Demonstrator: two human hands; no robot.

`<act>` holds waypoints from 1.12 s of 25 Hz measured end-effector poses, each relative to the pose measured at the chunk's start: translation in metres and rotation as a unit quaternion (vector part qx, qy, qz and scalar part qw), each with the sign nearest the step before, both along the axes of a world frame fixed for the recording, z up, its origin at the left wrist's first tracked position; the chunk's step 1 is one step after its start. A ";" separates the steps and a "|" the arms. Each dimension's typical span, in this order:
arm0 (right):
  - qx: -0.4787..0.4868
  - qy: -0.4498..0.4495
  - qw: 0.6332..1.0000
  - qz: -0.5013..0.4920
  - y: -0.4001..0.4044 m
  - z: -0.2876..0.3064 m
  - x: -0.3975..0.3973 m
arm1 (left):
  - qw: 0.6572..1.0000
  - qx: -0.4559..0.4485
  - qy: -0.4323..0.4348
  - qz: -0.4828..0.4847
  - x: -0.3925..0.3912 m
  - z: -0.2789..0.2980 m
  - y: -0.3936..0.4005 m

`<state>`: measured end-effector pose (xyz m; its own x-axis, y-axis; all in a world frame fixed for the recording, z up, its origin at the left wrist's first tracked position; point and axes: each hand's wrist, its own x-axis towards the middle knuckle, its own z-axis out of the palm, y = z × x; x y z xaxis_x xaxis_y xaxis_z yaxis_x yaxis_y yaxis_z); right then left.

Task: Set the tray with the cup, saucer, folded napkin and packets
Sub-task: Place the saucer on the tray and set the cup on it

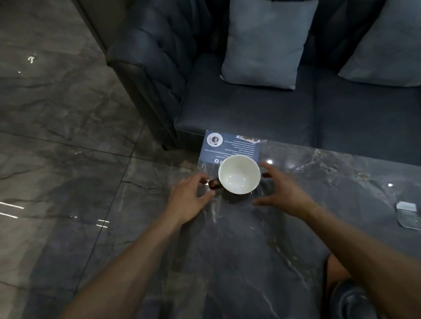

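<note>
The cup, white inside with a dark handle pointing left, stands upright near the far left corner of the dark marble desk, its far side overlapping a printed card. It seems to sit on a dark saucer, though dark on dark leaves that unclear. The left hand is spread open just beside the handle, fingertips close to it but grasping nothing; the right hand is likewise released, curved around the cup's right side without touching. Packets lie well apart at the right edge; no tray or napkin shows. The step in hand looks like picking up the cup: best to close both grips low, lift level, and keep the card from dragging along.
</note>
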<state>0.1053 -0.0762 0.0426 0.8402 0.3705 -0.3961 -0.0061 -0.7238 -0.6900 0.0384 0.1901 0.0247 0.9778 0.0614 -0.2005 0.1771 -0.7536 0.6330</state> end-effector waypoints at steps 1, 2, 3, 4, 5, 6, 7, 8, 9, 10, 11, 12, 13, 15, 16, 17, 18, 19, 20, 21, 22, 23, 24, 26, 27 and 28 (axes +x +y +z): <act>0.018 0.005 1.000 -0.001 0.005 -0.003 0.006 | 1.000 -0.006 -0.007 0.001 0.004 -0.001 -0.001; 0.029 0.010 1.000 -0.002 0.009 -0.006 0.011 | 1.000 -0.009 -0.007 -0.001 0.007 -0.002 -0.002; 0.035 0.014 0.999 -0.001 0.013 -0.008 0.015 | 1.000 -0.010 -0.004 -0.005 0.009 -0.002 -0.003; 0.040 0.017 0.999 0.003 0.016 -0.012 0.017 | 1.000 -0.009 0.000 -0.010 0.010 -0.003 -0.002; 0.047 0.019 0.999 0.006 0.018 -0.015 0.019 | 1.000 -0.009 0.002 -0.015 0.011 -0.004 -0.002; 0.053 0.021 0.998 0.008 0.019 -0.017 0.020 | 1.000 -0.011 0.002 -0.017 0.011 -0.004 -0.001; 0.060 0.023 0.998 0.007 0.019 -0.019 0.020 | 1.000 -0.013 0.001 -0.015 0.010 -0.004 -0.001; 0.068 0.023 0.997 0.004 0.019 -0.020 0.019 | 1.000 -0.014 0.000 -0.008 0.009 -0.005 -0.001; 0.077 0.022 0.997 0.000 0.018 -0.020 0.018 | 1.000 -0.017 -0.001 0.001 0.008 -0.005 -0.002; 0.084 0.020 0.996 -0.004 0.018 -0.020 0.017 | 1.000 -0.027 -0.001 0.012 0.007 -0.005 -0.003; 0.088 0.016 0.996 -0.008 0.018 -0.020 0.015 | 0.999 -0.037 -0.003 0.020 0.007 -0.005 -0.005; 0.091 0.011 0.996 -0.014 0.018 -0.020 0.011 | 0.999 -0.042 -0.006 0.023 0.005 -0.005 -0.006; 0.098 0.008 0.995 -0.020 0.018 -0.019 0.007 | 0.999 -0.042 -0.011 0.024 0.003 -0.004 -0.008; 0.114 0.007 0.993 -0.034 0.017 -0.017 -0.005 | 0.999 -0.041 -0.014 0.025 -0.004 -0.001 -0.011; 0.118 0.005 0.992 -0.039 0.015 -0.015 -0.011 | 0.998 -0.045 -0.014 0.029 -0.007 0.000 -0.013; 0.119 0.002 0.992 -0.042 0.013 -0.014 -0.015 | 0.998 -0.053 -0.013 0.033 -0.010 0.001 -0.014; 0.119 0.000 0.992 -0.047 0.012 -0.014 -0.021 | 0.997 -0.061 -0.012 0.036 -0.014 0.001 -0.016; 0.117 -0.005 0.992 -0.054 0.009 -0.009 -0.030 | 0.997 -0.067 -0.015 0.037 -0.021 0.004 -0.019; 0.116 -0.010 0.991 -0.061 0.005 -0.003 -0.040 | 0.996 -0.072 -0.020 0.037 -0.030 0.009 -0.022; 0.113 -0.009 0.991 -0.065 0.003 -0.003 -0.046 | 0.996 -0.081 -0.020 0.040 -0.035 0.009 -0.024; 0.110 -0.009 0.991 -0.068 0.002 -0.005 -0.050 | 0.995 -0.090 -0.016 0.045 -0.038 0.007 -0.026; 0.110 -0.014 0.991 -0.068 0.000 -0.006 -0.056 | 0.994 -0.100 -0.012 0.052 -0.042 0.005 -0.028; 0.112 -0.023 0.991 -0.067 -0.002 -0.004 -0.063 | 0.993 -0.107 -0.010 0.058 -0.048 0.004 -0.030; 0.117 -0.040 0.990 -0.068 -0.008 0.004 -0.079 | 0.990 -0.122 -0.012 0.068 -0.061 0.008 -0.036; 0.119 -0.045 0.989 -0.073 -0.012 0.006 -0.086 | 0.988 -0.136 -0.011 0.072 -0.067 0.010 -0.039; 0.121 -0.047 0.988 -0.079 -0.015 0.008 -0.093 | 0.986 -0.150 -0.007 0.074 -0.072 0.012 -0.043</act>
